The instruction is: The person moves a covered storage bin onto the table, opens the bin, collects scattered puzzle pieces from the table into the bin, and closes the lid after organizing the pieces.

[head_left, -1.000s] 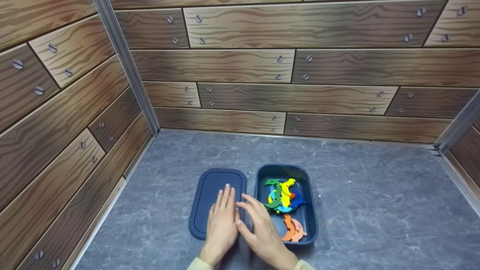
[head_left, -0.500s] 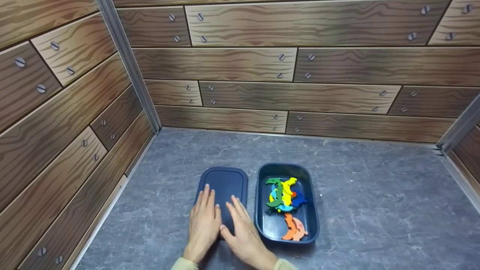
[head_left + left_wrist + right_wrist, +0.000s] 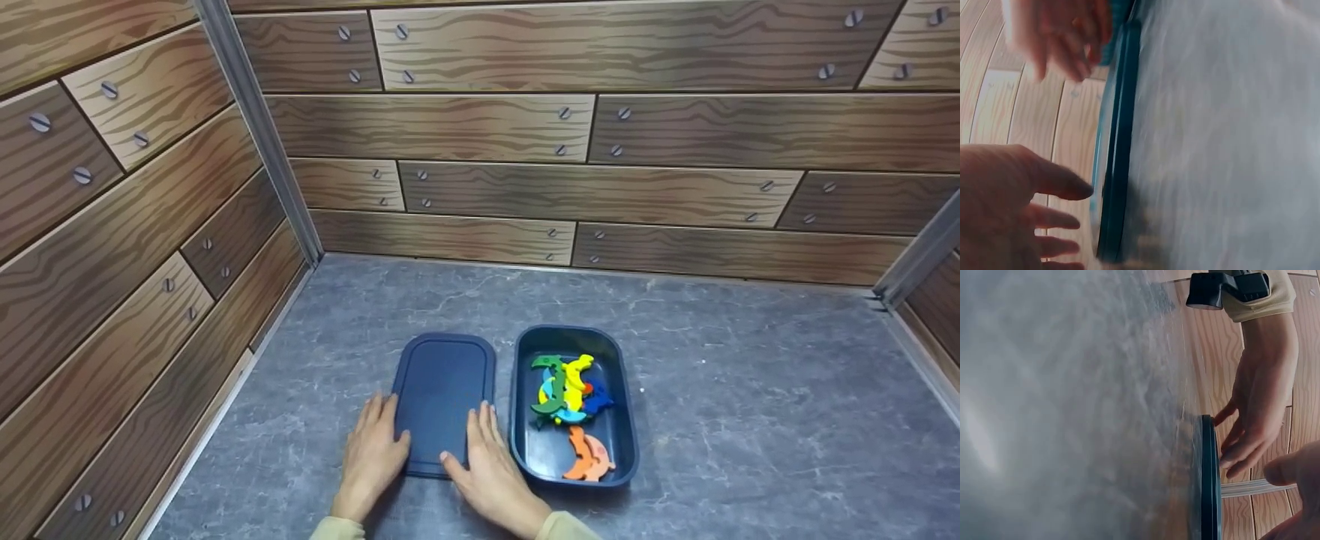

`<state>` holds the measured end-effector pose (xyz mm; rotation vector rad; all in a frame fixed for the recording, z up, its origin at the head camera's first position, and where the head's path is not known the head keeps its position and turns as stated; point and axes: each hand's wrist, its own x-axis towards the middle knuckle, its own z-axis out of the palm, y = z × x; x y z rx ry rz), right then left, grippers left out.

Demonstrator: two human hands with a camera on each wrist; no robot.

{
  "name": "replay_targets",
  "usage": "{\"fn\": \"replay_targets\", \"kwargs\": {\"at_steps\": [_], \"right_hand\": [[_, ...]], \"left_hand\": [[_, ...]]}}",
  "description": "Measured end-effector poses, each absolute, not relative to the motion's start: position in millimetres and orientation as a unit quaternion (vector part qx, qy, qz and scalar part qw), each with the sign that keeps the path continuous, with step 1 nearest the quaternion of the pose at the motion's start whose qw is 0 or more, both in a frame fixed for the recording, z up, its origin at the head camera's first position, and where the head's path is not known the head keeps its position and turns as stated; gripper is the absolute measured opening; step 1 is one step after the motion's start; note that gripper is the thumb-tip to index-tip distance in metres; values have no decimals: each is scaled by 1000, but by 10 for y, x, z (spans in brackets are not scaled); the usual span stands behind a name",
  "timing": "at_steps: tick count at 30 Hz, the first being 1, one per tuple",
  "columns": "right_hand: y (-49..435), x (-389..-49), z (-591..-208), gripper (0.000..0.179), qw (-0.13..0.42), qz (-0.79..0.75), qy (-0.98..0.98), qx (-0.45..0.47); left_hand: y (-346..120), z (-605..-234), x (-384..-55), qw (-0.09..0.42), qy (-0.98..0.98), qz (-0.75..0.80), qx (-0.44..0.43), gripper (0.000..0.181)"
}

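Observation:
A dark blue rectangular lid (image 3: pixel 442 390) lies flat in the head view. My left hand (image 3: pixel 373 450) is at its left edge, fingers nearly straight and thumb by the near left part. Along the right edge is my right hand (image 3: pixel 491 465), its fingers extended and its thumb over the lid's near right part. Whether either hand presses the lid cannot be told. To the right stands a dark blue box (image 3: pixel 628 450) without a cover, holding green, yellow and blue animal-shaped pieces (image 3: pixel 570 390) in a heap. Orange and pink pieces (image 3: pixel 589 455) lie nearer its front.
The grey marbled tabletop (image 3: pixel 750 390) extends around the lid and box. Wood-patterned panels (image 3: pixel 480 127) wall it at the back and sides, with a metal corner post (image 3: pixel 259 135) at the left. Only a narrow gap separates lid from box.
Both hands have moved left from between the lid and box. The left hand has slid off the lid's top to its left edge; the right now lies at the right edge.

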<state>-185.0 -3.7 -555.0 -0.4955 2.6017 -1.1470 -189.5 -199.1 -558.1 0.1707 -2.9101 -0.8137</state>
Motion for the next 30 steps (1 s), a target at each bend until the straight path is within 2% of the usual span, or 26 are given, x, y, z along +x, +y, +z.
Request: {"fn": "replay_targets", "kwargs": {"at_steps": [7, 15, 30], "right_hand": [[12, -1795, -5557, 87, 172, -376, 900, -142], [35, -1741, -5562, 88, 206, -380, 894, -117], [33, -1718, -5562, 90, 184, -367, 904, -124]], "left_hand": [[-2123, -5588, -1844, 21, -958, -280, 51, 57], [-2095, -5607, -1791, 49, -960, -272, 51, 48], [-2003, -5593, -1782, 94, -957, -268, 65, 43]]}}
